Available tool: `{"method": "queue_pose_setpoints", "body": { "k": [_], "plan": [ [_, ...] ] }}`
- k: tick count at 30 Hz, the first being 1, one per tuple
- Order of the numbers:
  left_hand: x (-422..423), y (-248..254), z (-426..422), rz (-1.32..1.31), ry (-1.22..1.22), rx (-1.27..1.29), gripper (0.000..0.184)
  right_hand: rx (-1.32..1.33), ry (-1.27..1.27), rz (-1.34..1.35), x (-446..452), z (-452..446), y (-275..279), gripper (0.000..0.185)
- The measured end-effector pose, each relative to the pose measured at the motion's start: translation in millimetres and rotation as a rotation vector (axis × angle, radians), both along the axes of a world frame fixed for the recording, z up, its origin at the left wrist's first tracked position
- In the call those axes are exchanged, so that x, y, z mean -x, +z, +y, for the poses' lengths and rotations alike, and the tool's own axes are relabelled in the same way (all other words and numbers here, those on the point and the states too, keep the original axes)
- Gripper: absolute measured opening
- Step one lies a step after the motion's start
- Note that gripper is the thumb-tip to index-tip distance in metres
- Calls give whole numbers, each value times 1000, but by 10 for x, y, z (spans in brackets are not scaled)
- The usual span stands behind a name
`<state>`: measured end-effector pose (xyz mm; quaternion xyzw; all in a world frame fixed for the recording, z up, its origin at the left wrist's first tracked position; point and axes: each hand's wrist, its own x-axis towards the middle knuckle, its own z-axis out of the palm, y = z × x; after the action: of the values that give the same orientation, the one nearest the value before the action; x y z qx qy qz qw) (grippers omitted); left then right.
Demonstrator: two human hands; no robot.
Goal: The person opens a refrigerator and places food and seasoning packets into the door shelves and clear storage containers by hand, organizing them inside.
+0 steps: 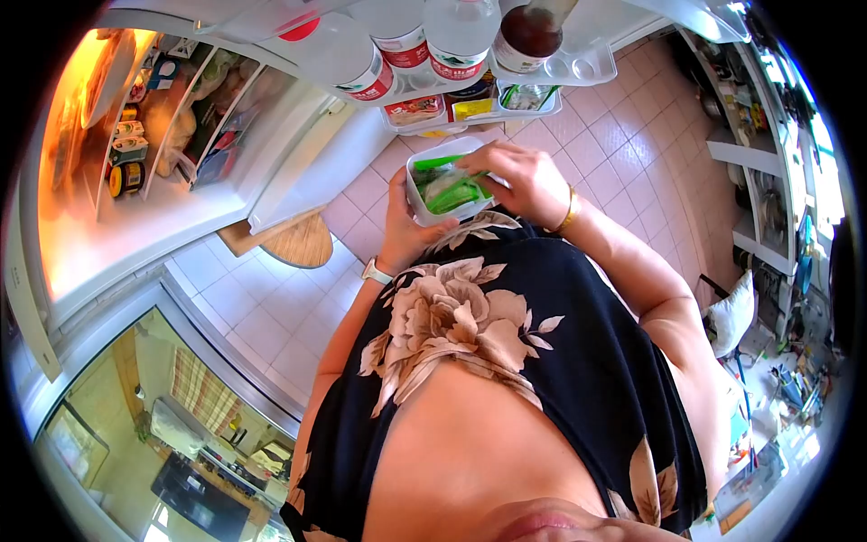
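A white plastic container (417, 191) with green packets (452, 194) and clear plastic wrapping in it is held at waist height, below the open fridge door. My left hand (406, 221) is wrapped round the container's left side, with the thumb along its near edge. At the right, my right hand (519, 181) reaches over the rim, its fingers bent onto the clear wrapping among the green packets.
The fridge door shelf (578, 68) holds bottles (462, 36), with a lower bin (488, 113) of small packets. Lit fridge shelves (172, 181) stand at the left, a round wooden board (302, 242) below them. Shelving (759, 163) lines the right.
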<state>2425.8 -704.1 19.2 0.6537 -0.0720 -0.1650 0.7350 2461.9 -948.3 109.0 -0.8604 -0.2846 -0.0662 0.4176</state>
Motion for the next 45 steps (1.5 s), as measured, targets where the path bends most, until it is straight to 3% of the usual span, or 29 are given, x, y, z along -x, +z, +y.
{"method": "queue_pose_setpoints", "body": {
  "k": [7, 9, 13, 14, 15, 17, 19, 26, 28, 30, 32, 38, 43, 45],
  "plan": [
    [23, -26, -25, -43, -23, -61, 111, 237, 126, 117, -17, 118, -214, 14],
    [34, -62, -40, -183, -11, -220, 109, 360, 159, 143, -15, 166, -259, 13],
    [29, -26, -54, -125, -21, -223, 109, 393, 190, 291, -49, 180, -225, 16],
    [20, -40, -39, -104, -16, -157, 108, 417, 177, 212, 0, 175, -142, 22],
    [37, -55, -19, -79, -12, -91, 108, 416, 179, 213, 19, 171, -65, 22],
    [50, -121, -7, -67, 13, -76, 109, 201, 95, -169, 2, 129, 85, 26],
    [53, -166, 13, -59, 33, -61, 109, 236, 121, -201, -11, 53, 100, 28],
    [72, -69, -50, -54, -43, -176, 112, 338, 343, -29, 28, 93, -381, 26],
    [41, -84, -76, -44, -57, -184, 113, 358, 305, -14, 14, 105, -274, 25],
    [38, -100, -61, -21, 3, -22, 113, 375, 275, 4, 15, 117, -106, 25],
    [18, -79, -42, -20, 19, -33, 113, 191, 206, -19, 11, 129, 35, 20],
    [43, -224, 46, -90, 9, -170, 112, 170, 305, 293, 31, 32, -222, 14],
    [14, 3, -50, -21, -13, -70, 113, 210, 310, 290, -25, 123, -189, 14],
    [-44, -39, -35, -265, 27, -289, 111, 181, 279, 312, -24, 140, -264, 15]
  ]
}}
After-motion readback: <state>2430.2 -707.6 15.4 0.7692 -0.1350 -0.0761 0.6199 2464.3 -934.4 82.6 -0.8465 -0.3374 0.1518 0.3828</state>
